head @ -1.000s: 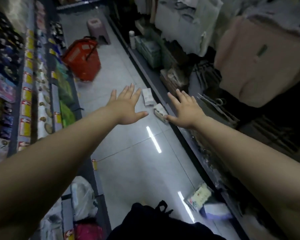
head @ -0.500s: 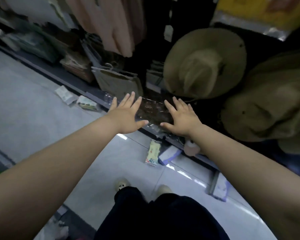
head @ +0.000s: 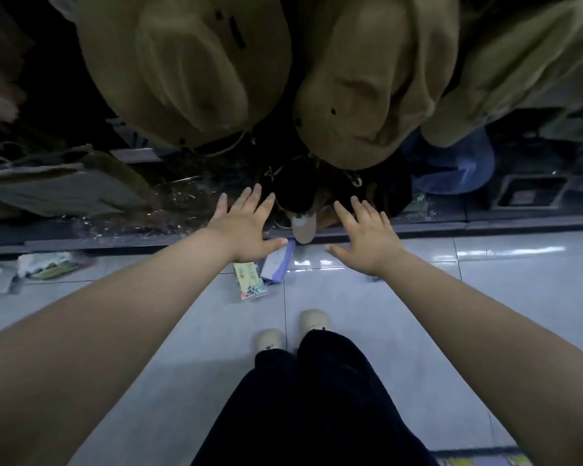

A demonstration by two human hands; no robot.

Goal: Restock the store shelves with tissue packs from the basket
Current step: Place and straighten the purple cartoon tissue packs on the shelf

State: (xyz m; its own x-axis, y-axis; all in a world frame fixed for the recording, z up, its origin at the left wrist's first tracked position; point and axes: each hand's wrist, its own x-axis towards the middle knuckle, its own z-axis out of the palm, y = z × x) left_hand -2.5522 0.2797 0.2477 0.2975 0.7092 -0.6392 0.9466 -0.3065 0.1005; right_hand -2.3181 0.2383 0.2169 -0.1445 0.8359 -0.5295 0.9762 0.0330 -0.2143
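Tissue packs lie on the tiled floor (head: pixel 418 331) just before the bottom shelf's edge (head: pixel 115 242): a cream floral-printed pack (head: pixel 249 284) and a lilac pack (head: pixel 276 267), side by side, long axes toward the shelf. Left hand (head: pixel 246 230) and right hand (head: pixel 367 237) hover above, flat, fingers spread, holding nothing.

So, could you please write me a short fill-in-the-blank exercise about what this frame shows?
1. Both the left hand and the right hand are open and hold ____.
2. The floral tissue pack and the purple tissue pack lie on the ____.
3. The purple pack lies to the ____ of the floral one.
4. The big items hanging above the hands are tan ____.

Missing words: nothing; floor; right; hats
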